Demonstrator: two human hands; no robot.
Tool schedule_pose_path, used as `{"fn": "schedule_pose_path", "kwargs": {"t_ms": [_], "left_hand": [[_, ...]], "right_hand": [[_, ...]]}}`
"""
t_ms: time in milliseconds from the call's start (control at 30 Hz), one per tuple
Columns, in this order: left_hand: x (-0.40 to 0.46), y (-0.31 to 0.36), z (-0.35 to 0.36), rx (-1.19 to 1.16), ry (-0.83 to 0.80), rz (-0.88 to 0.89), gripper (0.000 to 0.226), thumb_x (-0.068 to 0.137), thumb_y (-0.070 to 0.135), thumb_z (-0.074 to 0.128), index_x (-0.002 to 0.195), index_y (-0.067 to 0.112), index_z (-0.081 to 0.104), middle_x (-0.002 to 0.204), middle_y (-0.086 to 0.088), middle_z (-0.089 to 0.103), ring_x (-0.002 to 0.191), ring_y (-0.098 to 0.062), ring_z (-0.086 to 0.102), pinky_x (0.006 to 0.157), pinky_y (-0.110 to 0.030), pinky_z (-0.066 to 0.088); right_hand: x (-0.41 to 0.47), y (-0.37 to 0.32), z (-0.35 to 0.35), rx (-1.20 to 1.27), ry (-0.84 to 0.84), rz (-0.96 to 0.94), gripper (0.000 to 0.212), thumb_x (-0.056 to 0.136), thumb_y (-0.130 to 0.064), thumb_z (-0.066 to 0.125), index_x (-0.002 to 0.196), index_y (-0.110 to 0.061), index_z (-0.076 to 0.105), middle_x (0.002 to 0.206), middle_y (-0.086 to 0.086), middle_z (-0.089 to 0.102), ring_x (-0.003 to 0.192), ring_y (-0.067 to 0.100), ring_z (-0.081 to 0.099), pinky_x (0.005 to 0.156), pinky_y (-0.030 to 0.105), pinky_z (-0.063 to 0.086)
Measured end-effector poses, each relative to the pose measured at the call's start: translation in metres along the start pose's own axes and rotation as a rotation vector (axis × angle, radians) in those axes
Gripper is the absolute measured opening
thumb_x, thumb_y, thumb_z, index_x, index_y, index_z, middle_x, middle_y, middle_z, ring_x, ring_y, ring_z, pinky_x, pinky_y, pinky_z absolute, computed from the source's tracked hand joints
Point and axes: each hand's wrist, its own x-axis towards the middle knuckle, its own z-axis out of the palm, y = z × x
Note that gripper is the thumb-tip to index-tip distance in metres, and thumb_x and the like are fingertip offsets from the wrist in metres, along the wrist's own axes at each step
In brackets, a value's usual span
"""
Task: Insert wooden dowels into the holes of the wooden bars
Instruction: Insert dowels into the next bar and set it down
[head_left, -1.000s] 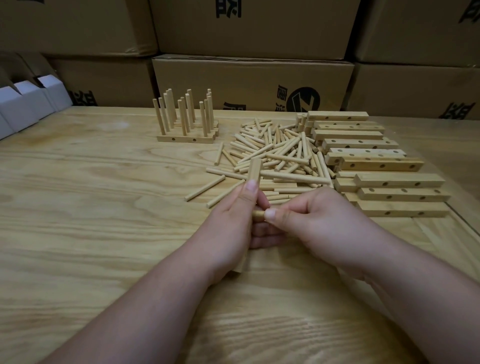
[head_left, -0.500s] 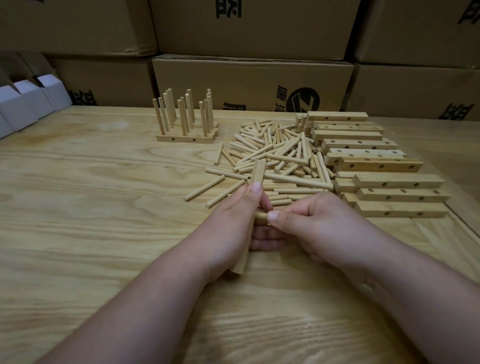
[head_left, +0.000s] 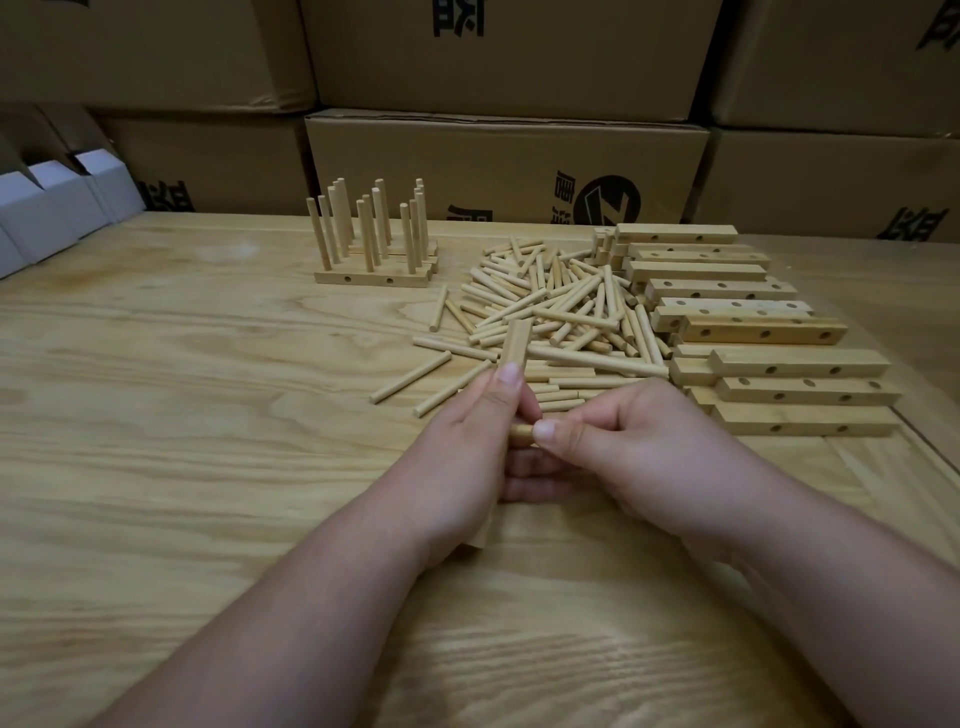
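Both hands meet just above the near middle of the wooden table (head_left: 156, 415). Left hand (head_left: 467, 441) grips a wooden bar (head_left: 515, 343) that stands nearly upright, its top end poking out above the thumb and its lower end showing below the palm, close to the tabletop. Right hand (head_left: 623, 447) pinches a dowel (head_left: 521, 434) between thumb and fingers; the dowel lies sideways with its tip against the bar's side, most of its length hidden in the fingers. Whether the tip sits in a hole cannot be told.

Just beyond the hands, a loose pile of dowels (head_left: 561, 306) spreads over the table, with a few strays lying apart on its left edge. Right of the pile, touching it, a stack of drilled bars (head_left: 769, 364) lies in rough rows from near to far, holes showing on their faces. Further back and left of the pile stand finished bars (head_left: 371, 278) set side by side, each with dowels rising upright from it.

At the far left edge sit white folded cartons (head_left: 47, 208). Brown cardboard boxes (head_left: 509, 156) with dark print are stacked along the far side.
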Motion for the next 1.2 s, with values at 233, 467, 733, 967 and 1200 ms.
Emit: {"fn": "schedule_pose_path", "kwargs": {"t_ms": [233,467,733,967,1200], "left_hand": [[0.002,0.001,-0.002,-0.002,0.018,-0.034,0.041,0.091,0.058,0.049,0.077,0.022,0.063,0.087,-0.017,0.074,0.088,-0.037,0.075,0.082,-0.055,0.06],[0.002,0.0,0.001,-0.186,0.051,0.003,0.049,0.083,0.06,0.05,0.097,0.015,0.063,0.096,-0.023,0.074,0.09,-0.04,0.075,0.075,-0.052,0.061],[0.009,0.004,0.003,-0.32,0.234,-0.034,0.035,0.1,0.042,0.048,0.089,0.014,0.065,0.078,-0.008,0.06,0.06,-0.016,0.054,0.053,-0.031,0.051],[0.01,0.01,-0.006,-0.615,0.241,-0.092,0.037,0.102,0.048,0.042,0.088,0.017,0.057,0.068,-0.001,0.042,0.053,-0.014,0.032,0.049,-0.025,0.031],[0.008,0.009,-0.01,-0.686,0.187,-0.113,0.026,0.092,0.033,0.038,0.078,0.016,0.052,0.069,-0.003,0.037,0.053,-0.016,0.029,0.051,-0.027,0.026]], "right_hand": [[-0.004,-0.001,0.005,0.142,-0.037,0.019,0.021,0.098,-0.007,0.058,0.089,0.001,0.076,0.063,-0.002,0.074,0.05,0.003,0.068,0.045,0.005,0.044],[0.001,-0.003,0.004,0.189,0.035,-0.044,0.011,0.095,-0.004,0.063,0.094,0.005,0.068,0.07,0.004,0.076,0.064,0.012,0.074,0.052,0.014,0.053],[0.012,0.002,-0.013,0.132,0.171,-0.132,0.034,0.089,-0.05,0.054,0.083,-0.021,0.07,0.072,0.006,0.07,0.058,0.017,0.055,0.049,0.029,0.042],[0.02,0.021,-0.035,-0.797,0.691,-0.276,0.016,0.093,-0.036,0.058,0.093,-0.029,0.072,0.083,-0.017,0.06,0.088,0.01,0.058,0.088,0.044,0.049],[0.028,0.033,-0.032,-1.156,0.677,-0.084,0.018,0.092,-0.037,0.058,0.1,-0.037,0.074,0.093,-0.012,0.046,0.103,0.018,0.041,0.081,0.036,0.015]]}}
